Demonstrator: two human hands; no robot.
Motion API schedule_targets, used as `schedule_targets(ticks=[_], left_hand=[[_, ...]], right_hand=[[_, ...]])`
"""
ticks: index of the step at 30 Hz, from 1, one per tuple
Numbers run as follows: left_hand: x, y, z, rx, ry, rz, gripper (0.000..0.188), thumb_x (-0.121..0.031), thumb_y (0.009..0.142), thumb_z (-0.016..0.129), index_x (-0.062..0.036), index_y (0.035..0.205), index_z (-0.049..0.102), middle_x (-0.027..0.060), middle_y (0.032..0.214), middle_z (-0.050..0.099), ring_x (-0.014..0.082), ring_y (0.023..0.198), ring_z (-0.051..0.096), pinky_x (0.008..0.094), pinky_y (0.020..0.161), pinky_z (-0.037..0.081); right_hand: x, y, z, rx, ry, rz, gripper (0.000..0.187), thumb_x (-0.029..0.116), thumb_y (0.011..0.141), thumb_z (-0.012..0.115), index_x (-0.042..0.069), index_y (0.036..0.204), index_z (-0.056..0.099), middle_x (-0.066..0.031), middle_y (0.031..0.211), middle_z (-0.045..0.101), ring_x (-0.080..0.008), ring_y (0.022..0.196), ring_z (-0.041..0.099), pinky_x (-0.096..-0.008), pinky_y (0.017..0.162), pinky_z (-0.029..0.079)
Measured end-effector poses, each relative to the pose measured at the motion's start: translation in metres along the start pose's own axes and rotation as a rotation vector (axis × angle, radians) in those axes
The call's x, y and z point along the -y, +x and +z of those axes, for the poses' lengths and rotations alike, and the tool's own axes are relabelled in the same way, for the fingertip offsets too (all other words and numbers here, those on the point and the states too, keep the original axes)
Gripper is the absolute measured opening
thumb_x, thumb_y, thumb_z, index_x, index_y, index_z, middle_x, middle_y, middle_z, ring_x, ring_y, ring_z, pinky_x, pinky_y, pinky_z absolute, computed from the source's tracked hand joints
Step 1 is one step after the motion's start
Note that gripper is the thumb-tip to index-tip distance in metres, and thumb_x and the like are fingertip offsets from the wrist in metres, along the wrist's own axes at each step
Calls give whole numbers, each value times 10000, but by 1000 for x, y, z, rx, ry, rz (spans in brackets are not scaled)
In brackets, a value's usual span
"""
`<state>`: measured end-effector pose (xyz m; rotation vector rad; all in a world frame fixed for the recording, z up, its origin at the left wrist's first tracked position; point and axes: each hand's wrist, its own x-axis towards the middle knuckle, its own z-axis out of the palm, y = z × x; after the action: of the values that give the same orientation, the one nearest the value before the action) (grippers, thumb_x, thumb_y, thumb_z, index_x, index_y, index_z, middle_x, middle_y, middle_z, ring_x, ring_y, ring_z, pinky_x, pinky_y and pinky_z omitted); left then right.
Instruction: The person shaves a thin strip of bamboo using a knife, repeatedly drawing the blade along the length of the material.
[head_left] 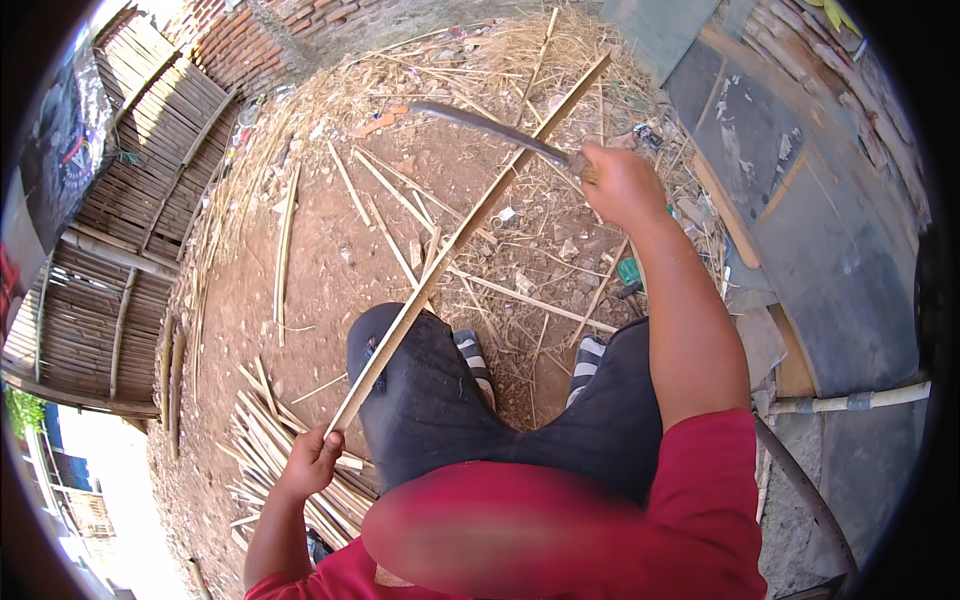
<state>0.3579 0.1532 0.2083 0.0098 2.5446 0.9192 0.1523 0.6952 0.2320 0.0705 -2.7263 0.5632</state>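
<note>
My left hand [312,462] is closed round the lower end of a long bamboo strip [448,252]. The strip slants up and away to the right across my left knee. In my right hand [622,184] is the handle of a machete [488,124] with a dark, curved blade pointing left. The blade crosses the strip near its far end in the picture; whether it touches the strip I cannot tell. My fingers hide most of the handle.
A pile of split bamboo strips [290,465] lies beside my left leg. More strips [288,245] and shavings litter the dirt ground. Bamboo lattice panels [135,215] stand at left, a brick wall [235,45] behind, and dark boards [830,270] at right.
</note>
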Motion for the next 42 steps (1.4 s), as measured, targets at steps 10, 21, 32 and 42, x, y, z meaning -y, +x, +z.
schedule_targets(ticks=[10, 21, 32, 42], left_hand=[[19, -20, 18, -28, -87, 6, 470, -451, 1079, 458, -50, 859, 566, -39, 720, 496, 70, 679, 443, 272, 607, 402], [47, -29, 32, -93, 25, -17, 399, -338, 1079, 506, -9, 865, 579, 37, 670, 532, 141, 652, 485, 333, 620, 456], [78, -22, 28, -104, 79, 5, 408, -352, 1067, 531, -2, 866, 592, 72, 626, 507, 171, 606, 465, 366, 581, 432], [58, -21, 24, -57, 37, -12, 437, -395, 1074, 495, -5, 890, 571, 30, 680, 506, 136, 666, 458, 339, 614, 434]], right_hand=[[35, -10, 30, 297, 96, -346, 171, 107, 777, 688, 113, 941, 638, -148, 770, 663, -366, 751, 671, -487, 666, 520], [62, -11, 47, 392, 51, -320, 186, 88, 800, 650, 95, 986, 661, -162, 855, 705, -385, 816, 691, -485, 725, 549], [77, -16, 39, 238, -95, -544, 225, 98, 804, 667, 106, 1029, 671, -138, 866, 707, -334, 831, 706, -471, 721, 553], [27, -2, 40, 61, 37, -242, 184, 123, 814, 688, 109, 996, 670, -143, 860, 699, -356, 817, 699, -465, 720, 552]])
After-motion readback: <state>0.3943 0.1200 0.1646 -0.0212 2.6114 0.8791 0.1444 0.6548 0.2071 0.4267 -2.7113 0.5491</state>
